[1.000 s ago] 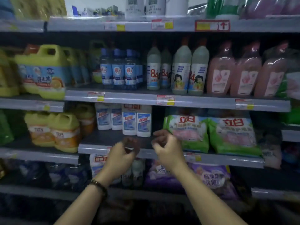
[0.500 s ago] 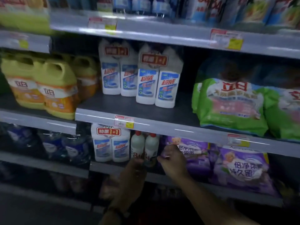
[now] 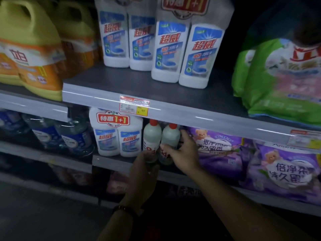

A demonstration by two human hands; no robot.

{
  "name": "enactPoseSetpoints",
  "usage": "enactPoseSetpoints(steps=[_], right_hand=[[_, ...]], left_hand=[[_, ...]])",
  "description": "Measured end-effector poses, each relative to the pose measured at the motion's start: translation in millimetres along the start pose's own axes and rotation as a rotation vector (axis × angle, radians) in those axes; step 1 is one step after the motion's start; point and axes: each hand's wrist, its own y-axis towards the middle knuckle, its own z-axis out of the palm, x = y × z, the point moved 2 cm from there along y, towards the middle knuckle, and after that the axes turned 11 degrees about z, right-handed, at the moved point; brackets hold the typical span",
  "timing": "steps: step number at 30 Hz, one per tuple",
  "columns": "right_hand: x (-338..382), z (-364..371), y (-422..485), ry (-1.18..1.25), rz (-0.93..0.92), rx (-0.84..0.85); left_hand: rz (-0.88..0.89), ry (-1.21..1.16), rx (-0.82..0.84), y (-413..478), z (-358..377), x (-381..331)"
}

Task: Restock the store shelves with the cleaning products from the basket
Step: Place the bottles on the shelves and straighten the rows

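Two red-capped bottles (image 3: 160, 141) stand upright, touching, at the front lip of the lower shelf (image 3: 121, 161), centre of the frame, between a white twin-pack (image 3: 116, 134) to their left and purple bags (image 3: 251, 157) to their right; placing them in that gap, labels outward, judged as facing stock in line with its neighbours. Left hand (image 3: 145, 173): reaches up from bottom centre, wrist band visible, fingers curled around the base of the left bottle, gripping it low. Right hand (image 3: 184, 153): enters from lower right, forearm slanting up and left, thumb across the front of the right bottle and fingers wrapped behind it, closed on the body; likely steadying it so neither bottle tips. Upper shelf (image 3: 156, 84), above: more white twin-packs (image 3: 187, 49), yellow jugs (image 3: 29, 49) at upper left, a green bag (image 3: 278, 77) at right, price tag (image 3: 134, 106) on its edge. Basket: not in view. Lighting dim; lower tiers too dark to catalogue.
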Motion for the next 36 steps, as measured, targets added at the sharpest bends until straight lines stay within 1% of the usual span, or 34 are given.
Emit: enactPoseSetpoints(steps=[3,7,12,14,16,18,21,24,27,30,33,36], right_hand=[[-3,-5,-8,0.003,-0.030,0.033],[0,-18,-34,-0.006,-0.071,0.137],[29,-50,-68,0.066,-0.112,0.222],[49,-66,-77,0.100,-0.129,0.223],[71,-82,-85,0.155,-0.111,0.220],[93,-101,-92,0.213,-0.101,0.218],[131,-136,-106,0.288,-0.075,0.251],[171,-173,-122,0.279,-0.074,0.303],[209,-209,-131,0.281,-0.075,0.302],[246,-244,-142,0.227,-0.106,0.312],[280,-271,-149,0.202,-0.169,0.276],[302,-296,-154,0.236,-0.204,0.209]], left_hand=[[-0.018,-0.038,-0.019,-5,-5,-4],[-0.100,-0.114,-0.022,-27,-5,-21],[-0.044,-0.194,0.007,-37,-12,-53],[-0.010,-0.193,0.038,-36,-26,-90],[0.068,-0.155,0.087,-38,-40,-130],[0.098,-0.162,0.108,-38,-52,-162],[0.194,-0.124,0.174,-37,-66,-210],[0.187,-0.189,0.169,-32,-74,-255],[0.219,-0.243,0.202,-26,-78,-296],[0.232,-0.301,0.238,-22,-84,-340],[0.278,-0.318,0.213,-12,-88,-380],[0.300,-0.354,0.162,2,-94,-426]])
